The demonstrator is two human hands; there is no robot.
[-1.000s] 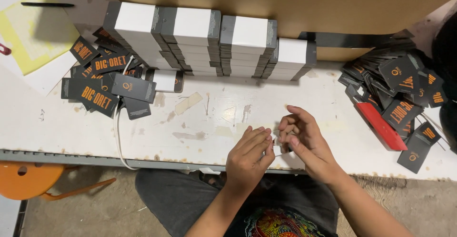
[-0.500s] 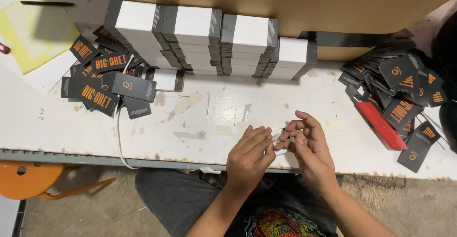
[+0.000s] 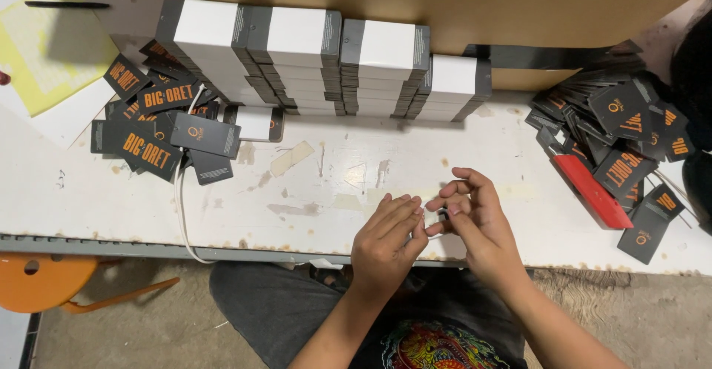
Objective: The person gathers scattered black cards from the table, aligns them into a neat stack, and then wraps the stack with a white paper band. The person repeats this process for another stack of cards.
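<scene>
My left hand and my right hand meet just above the near edge of the white table. Between the fingertips of both hands sits a small dark piece; it is too small to tell what it is. The left fingers point toward the right hand and touch it. A heap of black hang tags with orange print lies to the far left. Another heap of the same tags lies to the right.
Stacks of white boxes with dark grey bands stand along a brown cardboard wall. A red flat tool lies by the right tags. A white cord hangs over the edge. An orange stool stands lower left, yellow paper upper left.
Both hands stay at the table edge. The fingers of my right hand have curled and shifted slightly around the small piece.
</scene>
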